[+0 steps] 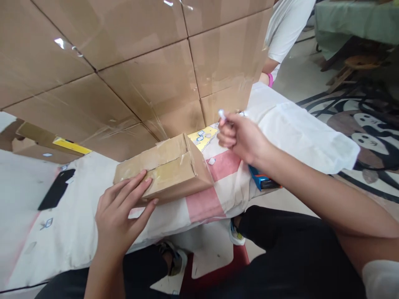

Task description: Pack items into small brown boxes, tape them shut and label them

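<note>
A closed cardboard box with tape along its top seam lies on the cloth-covered surface in front of me. My left hand holds its near left part, fingers on top and thumb against the front side. Raised beyond the box's right end is my right hand, its fingers closed. A small whitish-blue piece sticks out between thumb and forefinger; blur hides what it is. Below that hand, a small white scrap rests on the cloth. A blue box-like item is partly covered by my right forearm.
Stacked cardboard boxes form a wall behind the work surface. On the left lie a black flat object and a yellow strip. White sheeting hangs over the right end. Another person's white sleeve shows behind the stack.
</note>
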`<state>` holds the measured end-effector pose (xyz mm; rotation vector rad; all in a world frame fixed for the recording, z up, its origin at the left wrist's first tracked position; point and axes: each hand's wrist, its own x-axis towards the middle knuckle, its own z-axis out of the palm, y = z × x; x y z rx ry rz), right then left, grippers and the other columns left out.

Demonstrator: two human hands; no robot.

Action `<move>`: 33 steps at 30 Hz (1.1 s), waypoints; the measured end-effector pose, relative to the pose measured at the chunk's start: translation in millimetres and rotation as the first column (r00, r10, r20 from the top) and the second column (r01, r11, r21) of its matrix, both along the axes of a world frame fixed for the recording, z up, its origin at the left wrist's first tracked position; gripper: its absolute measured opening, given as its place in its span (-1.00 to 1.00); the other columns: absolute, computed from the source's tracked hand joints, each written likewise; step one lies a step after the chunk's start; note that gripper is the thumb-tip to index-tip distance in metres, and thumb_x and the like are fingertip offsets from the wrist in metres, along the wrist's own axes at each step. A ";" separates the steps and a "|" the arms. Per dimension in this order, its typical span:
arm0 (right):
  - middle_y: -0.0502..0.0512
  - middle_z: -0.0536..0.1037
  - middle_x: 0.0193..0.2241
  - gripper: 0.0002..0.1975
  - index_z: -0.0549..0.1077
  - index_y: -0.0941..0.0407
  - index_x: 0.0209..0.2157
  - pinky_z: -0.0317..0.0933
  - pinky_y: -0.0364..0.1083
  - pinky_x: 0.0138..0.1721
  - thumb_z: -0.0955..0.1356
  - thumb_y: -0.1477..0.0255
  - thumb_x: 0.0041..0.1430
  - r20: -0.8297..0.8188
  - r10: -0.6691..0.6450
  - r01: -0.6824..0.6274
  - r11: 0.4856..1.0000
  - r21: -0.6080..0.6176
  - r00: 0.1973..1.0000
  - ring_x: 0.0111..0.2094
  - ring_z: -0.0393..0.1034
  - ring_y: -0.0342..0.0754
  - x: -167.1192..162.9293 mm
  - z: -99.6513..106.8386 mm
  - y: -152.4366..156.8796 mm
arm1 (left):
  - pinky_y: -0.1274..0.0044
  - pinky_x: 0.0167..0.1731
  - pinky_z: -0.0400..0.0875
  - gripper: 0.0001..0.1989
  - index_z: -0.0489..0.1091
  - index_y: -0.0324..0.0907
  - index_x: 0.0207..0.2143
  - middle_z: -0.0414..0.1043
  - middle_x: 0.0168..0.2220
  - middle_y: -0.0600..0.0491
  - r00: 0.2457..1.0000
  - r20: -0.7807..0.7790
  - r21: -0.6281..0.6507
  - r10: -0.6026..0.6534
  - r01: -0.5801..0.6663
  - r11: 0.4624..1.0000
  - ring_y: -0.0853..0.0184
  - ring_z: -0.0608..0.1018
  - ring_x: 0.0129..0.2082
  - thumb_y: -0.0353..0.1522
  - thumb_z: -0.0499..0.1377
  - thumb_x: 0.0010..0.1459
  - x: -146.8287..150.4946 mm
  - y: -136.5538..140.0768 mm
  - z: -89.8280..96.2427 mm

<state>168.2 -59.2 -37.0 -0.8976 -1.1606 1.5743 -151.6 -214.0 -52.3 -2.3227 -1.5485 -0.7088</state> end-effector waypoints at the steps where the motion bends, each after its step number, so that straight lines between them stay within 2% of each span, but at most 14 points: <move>1: -0.14 -0.01 -0.68 -0.66 0.28 0.07 -0.46 -0.18 -0.14 -0.62 0.26 0.17 0.32 -0.052 0.067 -0.071 0.993 -0.092 0.996 -0.69 -0.17 -0.25 -12.8 -3.4 -16.0 | 0.18 0.08 0.35 -0.36 0.26 0.11 0.27 0.41 0.22 0.05 1.000 0.002 -0.006 -0.004 0.004 1.000 0.06 0.48 0.09 -0.35 0.31 0.15 -0.8 0.1 0.6; 3: -0.15 -0.01 -0.68 -0.69 0.28 0.07 -0.50 -0.24 -0.13 -0.63 0.29 0.24 0.28 -0.118 0.136 -0.162 0.953 -0.254 0.984 -0.69 -0.21 -0.25 -32.4 -15.1 -40.4 | 0.17 0.10 0.35 -0.36 0.26 0.10 0.27 0.41 0.21 0.03 1.000 0.001 -0.009 -0.005 0.005 1.000 0.06 0.47 0.10 -0.36 0.30 0.15 0.4 0.5 1.8; 5: -0.16 0.00 -0.70 -0.70 0.29 0.07 -0.53 -0.28 -0.12 -0.63 0.33 0.27 0.25 -0.134 0.114 -0.154 0.926 -0.344 0.984 -0.69 -0.22 -0.25 -43.2 -29.8 -53.9 | 0.16 0.11 0.34 -0.37 0.27 0.08 0.26 0.42 0.21 0.02 1.000 -0.005 -0.008 -0.005 0.005 1.000 0.06 0.47 0.11 -0.37 0.30 0.15 3.7 0.9 2.5; 8: -0.15 0.03 -0.73 -0.68 0.28 0.07 -0.58 -0.29 -0.11 -0.63 0.35 0.31 0.22 -0.103 0.039 -0.077 0.914 -0.399 0.994 -0.69 -0.22 -0.24 -46.8 -47.2 -59.7 | 0.14 0.12 0.34 -0.35 0.26 0.07 0.27 0.40 0.22 0.01 0.999 -0.028 -0.014 -0.015 0.014 1.000 0.06 0.48 0.11 -0.39 0.30 0.14 8.2 1.1 2.2; 12: -0.13 0.03 -0.75 -0.64 0.25 0.08 -0.64 -0.29 -0.12 -0.63 0.33 0.39 0.22 -0.050 0.030 -0.050 0.886 -0.462 0.998 -0.69 -0.18 -0.24 -44.5 -51.4 -59.1 | 0.13 0.11 0.33 -0.33 0.26 0.06 0.28 0.38 0.24 0.00 0.997 -0.072 -0.019 -0.023 0.022 1.000 0.05 0.48 0.11 -0.40 0.32 0.13 12.1 1.3 0.0; 19: -0.14 0.06 -0.73 -0.69 0.23 0.13 -0.62 -0.24 -0.17 -0.60 0.25 0.50 0.22 -0.083 0.031 -0.067 0.879 -0.471 0.996 -0.67 -0.13 -0.27 -41.6 -41.5 -60.8 | 0.15 0.09 0.34 -0.31 0.35 -0.04 0.21 0.45 0.17 -0.08 0.997 -0.074 0.043 -0.030 0.034 0.999 0.02 0.52 0.06 -0.43 0.39 0.01 19.0 5.1 -3.7; 22: -0.14 0.08 -0.70 -0.70 0.24 0.15 -0.60 -0.21 -0.17 -0.59 0.24 0.49 0.24 -0.065 0.070 -0.092 0.878 -0.470 0.995 -0.66 -0.10 -0.28 -38.3 -42.0 -61.0 | 0.14 0.09 0.34 -0.30 0.36 -0.06 0.21 0.46 0.17 -0.11 0.996 -0.079 0.040 -0.032 0.036 0.999 0.01 0.53 0.05 -0.45 0.40 -0.02 19.9 6.1 -4.1; 27: -0.03 0.22 -0.67 -0.63 0.22 0.14 -0.66 -0.20 -0.13 -0.57 0.26 0.44 0.23 0.045 0.209 -0.180 0.919 -0.351 0.977 -0.64 -0.02 -0.25 -33.2 -47.5 -58.6 | 0.14 0.07 0.35 -0.28 0.37 -0.06 0.21 0.46 0.16 -0.12 0.996 -0.081 0.052 -0.034 0.038 0.998 0.01 0.53 0.04 -0.46 0.41 -0.04 20.7 6.6 -3.7; 33: -0.08 0.18 -0.66 -0.66 0.21 0.12 -0.63 -0.17 -0.12 -0.54 0.30 0.41 0.22 0.075 0.219 -0.188 0.936 -0.298 0.973 -0.61 -0.03 -0.23 -33.8 -56.8 -54.0 | 0.15 0.07 0.36 -0.26 0.36 -0.06 0.21 0.46 0.16 -0.13 0.995 -0.088 0.063 -0.046 0.052 0.997 0.01 0.53 0.05 -0.47 0.41 -0.05 21.6 7.1 -3.2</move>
